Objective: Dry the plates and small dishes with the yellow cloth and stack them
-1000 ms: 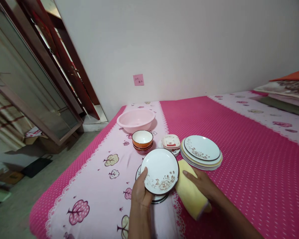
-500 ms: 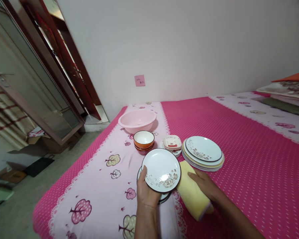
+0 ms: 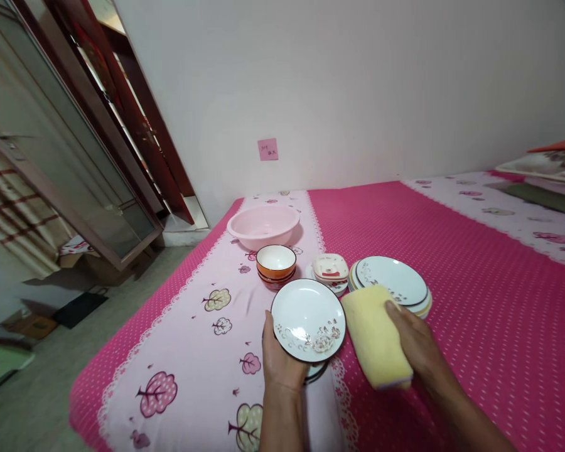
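Note:
A small white plate (image 3: pixel 308 320) with a dark rim and brown flowers rests on my left hand (image 3: pixel 282 364), whose fingers are hidden beneath it and whose thumb is by its left edge. My right hand (image 3: pixel 417 342) grips a folded yellow cloth (image 3: pixel 376 336) just right of the plate. Below the held plate, more dark-rimmed plates (image 3: pixel 316 371) partly show on the bed. Behind the cloth stands a stack of larger plates (image 3: pixel 395 279), its front partly covered. Small square dishes (image 3: pixel 330 269) sit left of that stack, beside orange bowls (image 3: pixel 276 263) nested together.
A pink basin (image 3: pixel 263 226) stands behind the bowls, near the wall. Everything lies on a bed with a pink patterned sheet (image 3: pixel 193 351). Folded bedding (image 3: pixel 546 182) is at the far right. A pink note (image 3: pixel 268 149) hangs on the wall.
My right hand has lifted the yellow cloth and moved it slightly up and right, so it now overlaps the large plate stack. My left thumb has shifted off the plate's face to its edge.

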### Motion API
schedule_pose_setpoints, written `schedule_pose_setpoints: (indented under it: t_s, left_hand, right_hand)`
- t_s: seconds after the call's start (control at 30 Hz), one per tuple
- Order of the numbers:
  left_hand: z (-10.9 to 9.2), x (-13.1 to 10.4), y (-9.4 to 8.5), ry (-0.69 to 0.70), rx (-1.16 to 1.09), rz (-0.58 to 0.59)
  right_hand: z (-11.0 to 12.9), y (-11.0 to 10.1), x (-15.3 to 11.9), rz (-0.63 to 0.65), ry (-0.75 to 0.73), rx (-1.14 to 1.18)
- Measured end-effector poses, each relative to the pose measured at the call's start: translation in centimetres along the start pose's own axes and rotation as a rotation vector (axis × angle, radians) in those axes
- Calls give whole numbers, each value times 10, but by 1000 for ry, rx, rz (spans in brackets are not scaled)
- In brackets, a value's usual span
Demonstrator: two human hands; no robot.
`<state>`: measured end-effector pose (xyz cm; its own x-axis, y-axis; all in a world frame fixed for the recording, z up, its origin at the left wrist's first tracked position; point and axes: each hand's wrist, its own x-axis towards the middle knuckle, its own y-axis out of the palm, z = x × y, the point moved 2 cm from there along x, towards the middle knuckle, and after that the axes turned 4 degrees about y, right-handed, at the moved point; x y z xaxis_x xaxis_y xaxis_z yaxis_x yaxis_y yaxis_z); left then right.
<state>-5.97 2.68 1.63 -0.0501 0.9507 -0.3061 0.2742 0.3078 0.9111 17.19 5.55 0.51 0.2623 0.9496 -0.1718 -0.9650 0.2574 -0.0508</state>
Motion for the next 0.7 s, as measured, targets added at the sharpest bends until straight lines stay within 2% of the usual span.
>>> schedule_pose_setpoints:
  t_s: [0.13, 0.2, 0.3, 0.33, 0.37, 0.43, 0.5, 0.6, 0.7]
  left_hand:
    - [1, -5, 7, 8, 27, -60]
    - [2, -6, 8, 2, 48, -63]
    - [6, -6, 7, -6, 64, -45]
    - [8, -5, 7, -15, 67, -27]
    - [10, -4, 7, -29, 68, -5]
    - [13, -3, 8, -66, 67, 44]
    - [15, -3, 9, -103, 65, 52]
    - [13, -5, 10, -123, 81, -14]
    - [10, -6, 8, -99, 97, -69]
  right_hand:
    - [15, -6, -16, -214, -137, 20]
    - [20, -6, -28, -312, -245, -44]
    - [24, -1, -46, -493, -525, -315]
    - [25, 4, -52, -493, -666, -397]
    - [26, 11, -57, -437, -823, -456]
    - [26, 29, -67, -219, -1127, -525]
    - [25, 49, -76, 20, -1282, -620]
    - [20, 69, -85, 177, -1277, -775]
    - [12, 69, -89, 179, -1234, -865]
